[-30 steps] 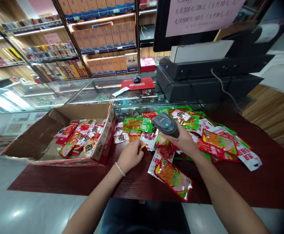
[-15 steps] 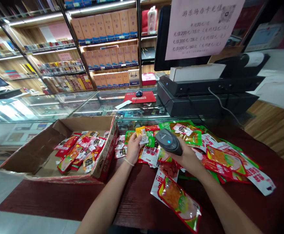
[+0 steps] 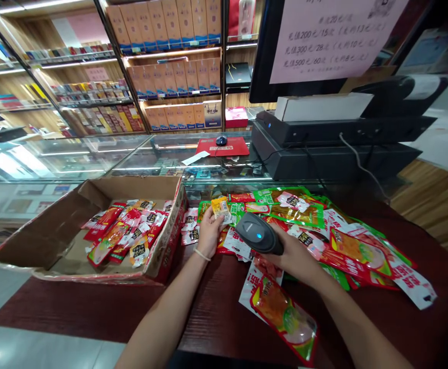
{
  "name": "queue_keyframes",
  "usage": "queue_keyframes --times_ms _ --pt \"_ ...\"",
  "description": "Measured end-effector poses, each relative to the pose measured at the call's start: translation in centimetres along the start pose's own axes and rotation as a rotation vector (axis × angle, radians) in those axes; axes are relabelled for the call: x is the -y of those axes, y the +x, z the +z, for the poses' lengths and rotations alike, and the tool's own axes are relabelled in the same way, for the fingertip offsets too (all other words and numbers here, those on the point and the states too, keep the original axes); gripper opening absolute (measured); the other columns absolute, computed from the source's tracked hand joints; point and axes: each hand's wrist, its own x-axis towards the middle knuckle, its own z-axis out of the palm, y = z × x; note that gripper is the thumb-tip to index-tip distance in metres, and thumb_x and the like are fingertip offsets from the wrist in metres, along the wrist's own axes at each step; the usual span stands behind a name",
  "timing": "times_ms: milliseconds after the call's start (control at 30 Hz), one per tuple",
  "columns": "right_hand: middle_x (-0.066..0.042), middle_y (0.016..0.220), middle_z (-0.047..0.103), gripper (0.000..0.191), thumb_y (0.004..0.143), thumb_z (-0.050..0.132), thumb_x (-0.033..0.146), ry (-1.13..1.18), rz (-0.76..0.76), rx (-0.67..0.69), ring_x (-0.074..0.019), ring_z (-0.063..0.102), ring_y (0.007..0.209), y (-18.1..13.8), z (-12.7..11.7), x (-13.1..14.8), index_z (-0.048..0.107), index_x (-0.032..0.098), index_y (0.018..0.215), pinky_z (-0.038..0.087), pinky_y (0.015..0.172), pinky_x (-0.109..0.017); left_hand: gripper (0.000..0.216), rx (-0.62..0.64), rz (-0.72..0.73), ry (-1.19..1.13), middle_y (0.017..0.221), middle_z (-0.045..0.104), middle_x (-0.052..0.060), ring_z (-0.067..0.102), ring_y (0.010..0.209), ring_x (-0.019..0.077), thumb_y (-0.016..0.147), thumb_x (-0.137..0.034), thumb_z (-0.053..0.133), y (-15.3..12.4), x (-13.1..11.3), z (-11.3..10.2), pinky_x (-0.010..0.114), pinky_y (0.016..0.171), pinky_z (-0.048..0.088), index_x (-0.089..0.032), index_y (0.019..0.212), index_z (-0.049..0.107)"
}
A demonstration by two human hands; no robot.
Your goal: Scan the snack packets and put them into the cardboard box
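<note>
Yellow packet (image 3: 220, 207) pinched in your left hand (image 3: 210, 233), you grip the scanner (image 3: 258, 233) with your right hand (image 3: 291, 251) just beside it, both over the pile (image 3: 357, 248). To their left, the box (image 3: 35, 238) holds more packets (image 3: 126, 230).

Yellow sachet (image 3: 220, 207), dark grey scanner (image 3: 258, 234)

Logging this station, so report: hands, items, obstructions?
Left hand: pinching small yellow-and-white packet. Right hand: gripping dark grey handheld scanner, head near packet. Flat multicoloured plastic packets heaped around.
</note>
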Motion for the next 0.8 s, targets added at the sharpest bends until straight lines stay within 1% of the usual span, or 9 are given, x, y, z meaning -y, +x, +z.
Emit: queue_keyframes --times_ms 167,333,433,533,600,667,733,767,800 --pt "-0.003 0.105 0.071 0.054 0.074 0.07 0.034 -0.048 -0.002 0.005 -0.027 0.066 0.096 0.0 0.0 -0.3 0.053 0.026 0.124 0.05 0.081 -0.039 0.056 -0.028 0.001 0.035 0.111 0.07 0.009 0.069 0.091 0.019 0.069 -0.024 0.078 -0.2 -0.3 0.4 0.028 0.078 0.056 -0.018 0.12 0.057" --pt "-0.004 0.111 0.07 0.055 0.075 0.07 0.036 -0.061 -0.023 -0.018 -0.0261 0.064 0.102 0.0 -0.1 0.0 0.052 0.026 0.126 0.05 0.086 -0.038 0.061 -0.016 0.0 0.022 0.104 0.072 0.007 0.069 0.091 0.0187 0.068 -0.026 0.079 -0.1 0.2 0.0 0.031 0.083 0.055 -0.019 0.123 0.053" --pt "-0.004 0.115 0.069 0.056 0.076 0.069 0.037 -0.063 -0.054 -0.042 -0.0257 0.064 0.103 0.1 -0.3 -0.1 0.051 0.025 0.128 0.05 0.086 -0.037 0.058 -0.032 0.056 0.064 0.104 0.072 0.007 0.069 0.091 0.0187 0.07 -0.028 0.078 -0.3 -0.5 0.7 0.032 0.085 0.055 -0.019 0.122 0.053" --pt "-0.004 0.113 0.07 0.057 0.076 0.069 0.04 -0.073 -0.042 -0.127 -0.0262 0.065 0.1 0.2 -0.5 -0.5 0.052 0.025 0.127 0.051 0.082 -0.035 0.053 -0.009 0.212 0.158 0.112 0.07 0.007 0.068 0.097 0.0192 0.075 -0.029 0.075 -1.9 -3.6 2.6 0.031 0.087 0.054 -0.02 0.123 0.054" --pt "-0.004 0.108 0.071 0.053 0.077 0.068 0.043 -0.088 -0.031 -0.195 -0.0267 0.066 0.096 0.3 -0.5 -1.0 0.055 0.024 0.125 0.052 0.079 -0.035 0.052 0.082 0.287 0.231 0.114 0.069 0.008 0.068 0.098 0.0197 0.079 -0.03 0.071 -3.8 -6.6 3.8 0.033 0.087 0.054 -0.021 0.127 0.052" --pt "-0.005 0.111 0.07 0.051 0.079 0.066 0.044 -0.071 -0.055 -0.214 -0.0271 0.065 0.099 0.5 -0.6 -1.3 0.055 0.024 0.125 0.052 0.079 -0.034 0.048 0.18 0.328 0.359 0.113 0.07 0.008 0.068 0.096 0.0192 0.081 -0.028 0.069 -6.0 -9.9 4.2 0.033 0.086 0.055 -0.021 0.126 0.054" --pt "-0.005 0.115 0.069 0.051 0.08 0.065 0.044 -0.054 -0.076 -0.203 -0.0272 0.065 0.102 0.6 -0.6 -1.5 0.054 0.025 0.126 0.052 0.08 -0.034 0.044 0.192 0.422 0.531 0.114 0.069 0.008 0.067 0.097 0.019 0.082 -0.027 0.067 -7.9 -13.1 3.4 0.033 0.087 0.055 -0.021 0.125 0.057" --pt "-0.005 0.117 0.068 0.051 0.08 0.065 0.045 -0.049 -0.079 -0.195 -0.0273 0.064 0.103 0.6 -0.6 -1.6 0.054 0.025 0.126 0.052 0.08 -0.033 0.043 0.152 0.498 0.629 0.115 0.069 0.008 0.067 0.099 0.0189 0.083 -0.026 0.067 -8.5 -14.7 2.4 0.032 0.087 0.055 -0.021 0.124 0.058" --pt "-0.005 0.117 0.068 0.051 0.08 0.065 0.045 -0.048 -0.078 -0.189 -0.0276 0.064 0.103 0.6 -0.6 -1.6 0.055 0.025 0.125 0.052 0.081 -0.034 0.042 0.078 0.582 0.735 0.115 0.069 0.007 0.067 0.1 0.0189 0.083 -0.026 0.066 -9.0 -16.2 1.2 0.033 0.089 0.054 -0.021 0.124 0.059"
